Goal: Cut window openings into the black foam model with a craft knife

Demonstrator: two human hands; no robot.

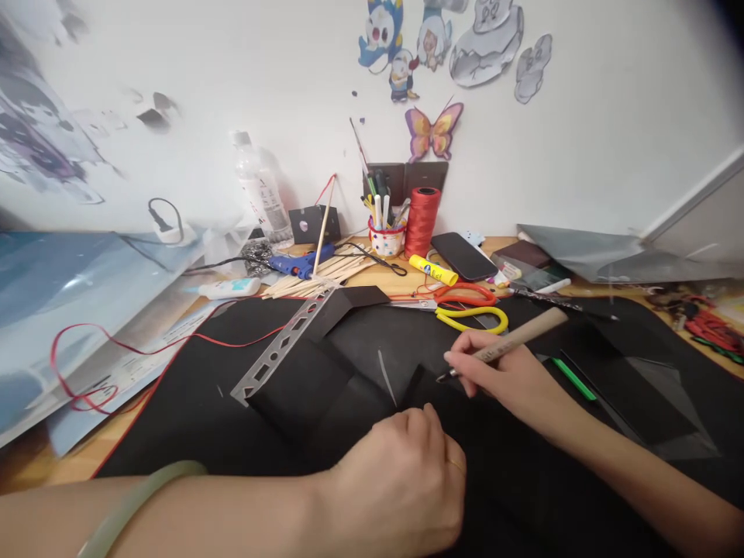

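My right hand (pixel 494 368) pinches a beige pen (pixel 523 335), its thin dark tip pointing down and left at a piece of black card (pixel 414 384). Just left of it, my left hand (pixel 407 473) lies knuckles up with the fingers curled under, against the black card; whatever the fingers grip is hidden. Beyond the left hand sits a folded black card piece (pixel 314 380). A clear stencil ruler (pixel 284 341) with cut-out shapes lies slanted along its far left side. A thin pale strip or line (pixel 384 374) shows between the card pieces.
Scissors (pixel 472 316) with red and yellow handles lie behind my right hand. Farther back are a glue stick (pixel 433 271), a phone (pixel 463 256), red thread (pixel 422 222), a pen cup (pixel 386 236), wooden sticks and a blue glue gun (pixel 299 262). Red ribbon (pixel 191 337) loops at left.
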